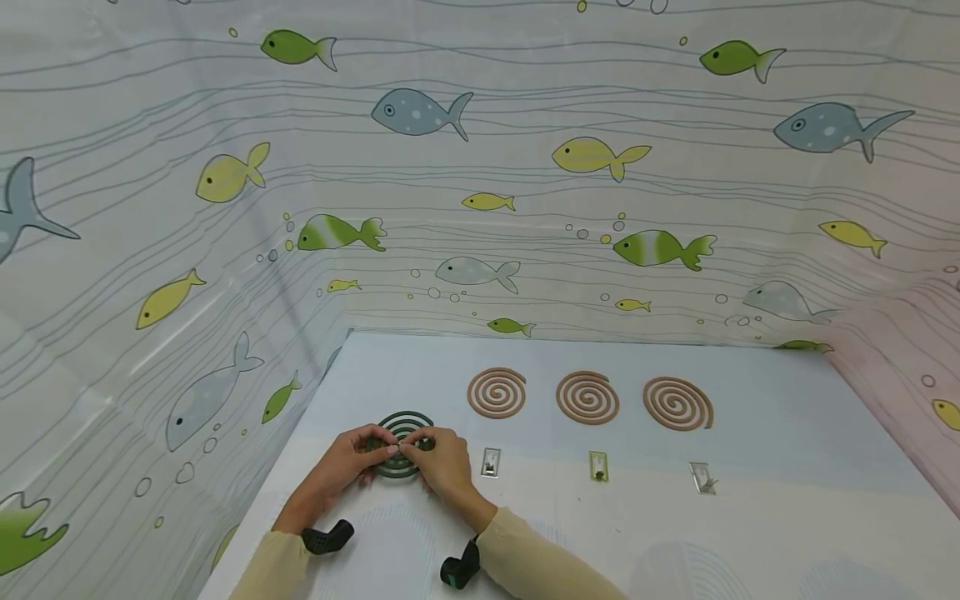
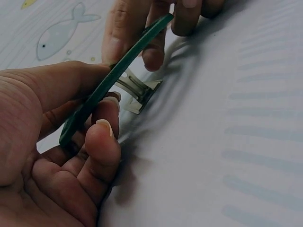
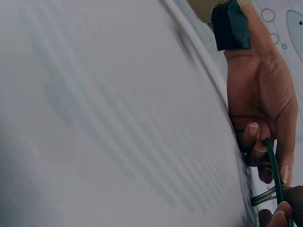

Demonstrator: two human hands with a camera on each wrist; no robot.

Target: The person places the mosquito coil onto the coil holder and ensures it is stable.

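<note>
A green mosquito coil (image 1: 406,413) is between both hands at the left of the table, seen edge-on in the left wrist view. My left hand (image 1: 339,463) grips its left side, thumb on top and curled fingers beneath. From the other side my right hand (image 1: 447,468) pinches it near the middle, with its fingertips close to those of the left. Below the coil, a metal coil stand (image 2: 140,92) reaches up with its narrow arm to the underside, its flat base close over the table. Most of the stand's upper end is hidden by the coil.
Three brown mosquito coils (image 1: 497,415) (image 1: 587,420) (image 1: 677,427) lie in a row farther back. In front of them lie three small metal stands (image 1: 491,472) (image 1: 595,458) (image 1: 699,479). Fish-patterned sheets (image 1: 525,250) wall the white table (image 1: 780,450) at back and sides.
</note>
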